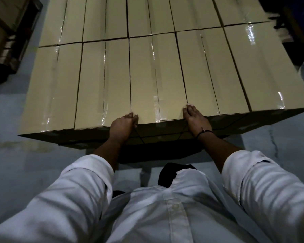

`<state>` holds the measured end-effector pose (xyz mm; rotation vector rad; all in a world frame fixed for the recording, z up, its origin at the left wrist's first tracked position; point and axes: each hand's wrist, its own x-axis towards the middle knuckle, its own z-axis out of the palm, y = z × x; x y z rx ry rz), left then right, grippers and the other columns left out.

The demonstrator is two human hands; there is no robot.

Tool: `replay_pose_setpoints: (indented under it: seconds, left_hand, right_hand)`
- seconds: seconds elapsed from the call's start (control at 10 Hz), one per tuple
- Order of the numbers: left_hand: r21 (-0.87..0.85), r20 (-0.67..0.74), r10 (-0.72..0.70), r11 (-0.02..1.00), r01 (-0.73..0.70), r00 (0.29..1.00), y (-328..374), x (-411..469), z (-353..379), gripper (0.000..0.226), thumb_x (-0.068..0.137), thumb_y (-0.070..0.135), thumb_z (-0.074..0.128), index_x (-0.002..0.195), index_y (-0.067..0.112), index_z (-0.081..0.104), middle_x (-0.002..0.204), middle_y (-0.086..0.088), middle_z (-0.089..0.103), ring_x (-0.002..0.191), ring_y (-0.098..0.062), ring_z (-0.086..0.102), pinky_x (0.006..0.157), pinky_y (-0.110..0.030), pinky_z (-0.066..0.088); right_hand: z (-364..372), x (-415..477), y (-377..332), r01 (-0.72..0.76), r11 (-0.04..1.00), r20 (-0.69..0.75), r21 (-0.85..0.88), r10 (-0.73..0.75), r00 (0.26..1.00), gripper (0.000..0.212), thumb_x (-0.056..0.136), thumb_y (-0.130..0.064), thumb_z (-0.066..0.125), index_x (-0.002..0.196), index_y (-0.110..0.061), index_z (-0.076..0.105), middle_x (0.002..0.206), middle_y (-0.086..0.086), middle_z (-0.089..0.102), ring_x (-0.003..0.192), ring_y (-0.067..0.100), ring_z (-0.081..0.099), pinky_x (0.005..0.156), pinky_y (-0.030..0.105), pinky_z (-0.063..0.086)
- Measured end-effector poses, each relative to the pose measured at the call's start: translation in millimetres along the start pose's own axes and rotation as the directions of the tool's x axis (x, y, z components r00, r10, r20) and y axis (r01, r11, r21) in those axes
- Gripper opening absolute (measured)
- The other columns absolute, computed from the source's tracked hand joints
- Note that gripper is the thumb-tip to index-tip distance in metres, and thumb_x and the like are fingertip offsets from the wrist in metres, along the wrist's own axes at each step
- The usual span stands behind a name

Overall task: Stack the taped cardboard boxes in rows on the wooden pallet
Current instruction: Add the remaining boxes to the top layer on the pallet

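1. Cardboard everywhere: tan, long, tape-sealed cardboard boxes lie side by side in two rows, the near row [147, 81] reaching toward the person and the far row [130, 16] butted up behind it.

2. Centre of the action is the middle tan box of the near row [156, 76], clear tape running down its top seam. Its neighbours sit tight against both long sides.

3. Left hand [124, 124] is cupped at the box's near left corner, fingers curled over the edge; right hand [194, 117] is laid flatter on the near right corner, fingers together and pointing up the seam. Neither hand is lifting anything; both press on that one box.

4. My read: this is the seating step, the box being nudged home so its near end lines up with the rest of the row.

5. Underneath, a lower layer of boxes shows at the front face [165, 135]. The wooden pallet itself I cannot pick out; it is lost in shadow below the stack.

6. Grey concrete floor [16, 155] surrounds the stack, and a white rolled-up shirt sleeve [88, 174] frames the view.

7. Next up, I judge: an even push from both palms if the end sits proud, then letting go and fetching another box.
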<state>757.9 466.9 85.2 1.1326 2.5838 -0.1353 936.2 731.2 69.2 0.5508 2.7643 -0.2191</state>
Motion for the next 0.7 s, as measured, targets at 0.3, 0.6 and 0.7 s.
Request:
replay_pose_setpoints:
  seconds: [0.3, 0.6, 0.7]
  left_hand:
    - [0.024, -0.029, 0.011, 1.000, -0.011, 1.000, -2, -3, 0, 0.048, 0.101, 0.023, 0.062, 0.148, 0.023, 0.049, 0.156, -0.009, 0.047, 0.110, -0.030, 0.068, 0.080, -0.039, 0.059]
    - [-0.193, 0.020, -0.063, 0.979, 0.066, 0.998, 25, -17, -32, 0.053, 0.099, 0.021, 0.065, 0.148, 0.011, 0.047, 0.156, -0.015, 0.044, 0.133, -0.033, 0.053, 0.103, -0.044, 0.047]
    - [-0.181, -0.034, -0.041, 0.983, 0.034, 0.999, 30, -28, -42, 0.059, 0.101, 0.023, 0.062, 0.154, 0.011, 0.039, 0.164, -0.015, 0.033, 0.143, -0.032, 0.043, 0.109, -0.044, 0.043]
  right_hand:
    - [-2, -1, -3, -0.001, 1.000, -0.022, -0.013, 0.000, 1.000, 0.075, 0.101, 0.007, 0.042, 0.164, -0.009, 0.005, 0.171, 0.014, 0.004, 0.158, 0.028, 0.005, 0.126, 0.038, 0.012]
    - [-35, -13, -7, -0.030, 0.992, 0.050, 0.121, 0.024, 0.998, 0.086, 0.094, 0.007, 0.058, 0.163, -0.009, 0.010, 0.171, 0.012, 0.005, 0.158, 0.027, 0.008, 0.125, 0.039, 0.017]
    - [-41, -24, -10, -0.028, 0.989, -0.019, 0.148, 0.031, 0.999, 0.090, 0.092, 0.001, 0.064, 0.163, -0.009, 0.010, 0.171, 0.012, 0.006, 0.158, 0.028, 0.008, 0.125, 0.038, 0.016]
